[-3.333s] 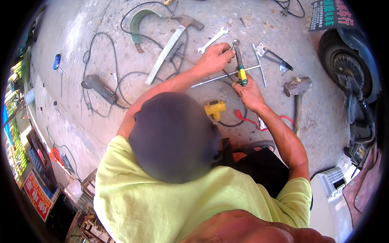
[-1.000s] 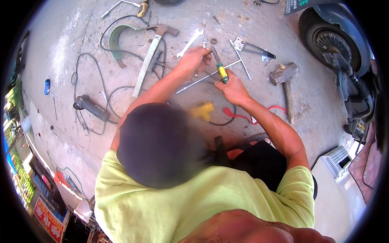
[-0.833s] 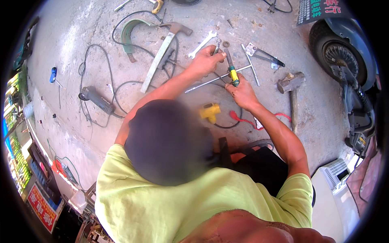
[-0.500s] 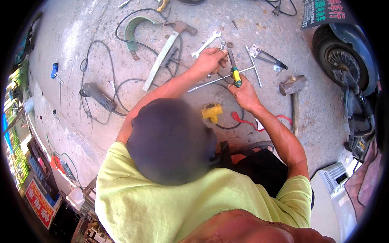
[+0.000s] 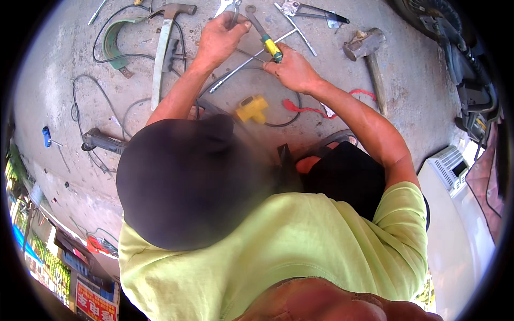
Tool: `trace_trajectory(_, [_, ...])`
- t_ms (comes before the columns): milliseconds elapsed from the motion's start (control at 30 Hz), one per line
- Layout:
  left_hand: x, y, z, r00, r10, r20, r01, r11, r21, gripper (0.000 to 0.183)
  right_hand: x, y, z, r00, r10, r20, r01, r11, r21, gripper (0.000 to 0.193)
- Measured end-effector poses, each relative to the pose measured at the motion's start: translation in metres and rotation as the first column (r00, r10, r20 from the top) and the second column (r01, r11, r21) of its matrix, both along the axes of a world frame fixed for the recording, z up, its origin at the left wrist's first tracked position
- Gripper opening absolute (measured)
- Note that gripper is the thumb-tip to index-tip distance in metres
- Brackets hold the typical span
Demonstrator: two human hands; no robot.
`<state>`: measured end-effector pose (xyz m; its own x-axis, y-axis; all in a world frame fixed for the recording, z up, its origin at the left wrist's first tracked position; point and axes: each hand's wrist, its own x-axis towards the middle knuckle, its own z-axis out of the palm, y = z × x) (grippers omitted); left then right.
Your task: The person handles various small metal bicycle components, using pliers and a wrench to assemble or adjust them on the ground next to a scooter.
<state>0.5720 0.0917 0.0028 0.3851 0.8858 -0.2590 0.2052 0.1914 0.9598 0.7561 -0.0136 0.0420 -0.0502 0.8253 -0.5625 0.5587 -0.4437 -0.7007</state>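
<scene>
My left hand (image 5: 218,40) is closed round a small silver spanner (image 5: 236,7), whose ring end pokes up beside the thumb. Close by, partly cut off by the upper edge, is a larger open-ended spanner (image 5: 221,7). My right hand (image 5: 296,69) is closed at the butt of a yellow-and-green handle (image 5: 272,48) with a grey shaft, which looks like a screwdriver. A thin dark rod (image 5: 249,55) runs to these fingertips; whether they also grip it is hidden. Beneath the handle lies a long T-shaped wrench (image 5: 235,71) on the concrete.
A claw hammer (image 5: 163,59) and curved green metal piece (image 5: 111,47) lie left. An angle grinder (image 5: 104,142) trails its cord. A yellow plastic piece (image 5: 251,109), red cord (image 5: 300,108) and wooden-handled mallet (image 5: 365,44) are nearer right. A parked scooter (image 5: 471,88) bounds the far right.
The view has shifted, so the floor and tools sit higher and further left in the picture. Both hands keep their holds, and the gap between them has hardly changed.
</scene>
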Motion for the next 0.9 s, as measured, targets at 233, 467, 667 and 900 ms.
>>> trace_trajectory(233, [0.002,0.005,0.006,0.998,0.066,0.017,-0.062,0.981,-0.182,0.036,0.003,0.009,0.009,1.0,-0.005,0.009,0.005,1.0,-0.002,0.068])
trace_trajectory(467, [-0.006,0.008,-0.002,0.998,-0.016,-0.055,0.012,0.998,-0.068,0.03,0.008,0.011,0.006,0.999,-0.001,0.04,0.0,1.0,0.026,0.069])
trace_trajectory(667, [0.001,0.007,0.007,0.996,-0.003,-0.084,0.0,0.999,-0.035,0.032,0.007,0.011,0.004,0.998,0.041,0.042,-0.041,0.999,-0.005,0.065])
trace_trajectory(900, [-0.006,0.012,0.009,0.996,-0.008,-0.083,-0.014,0.967,-0.256,0.035,0.003,0.007,0.005,1.0,0.02,-0.008,-0.02,1.0,-0.009,0.063])
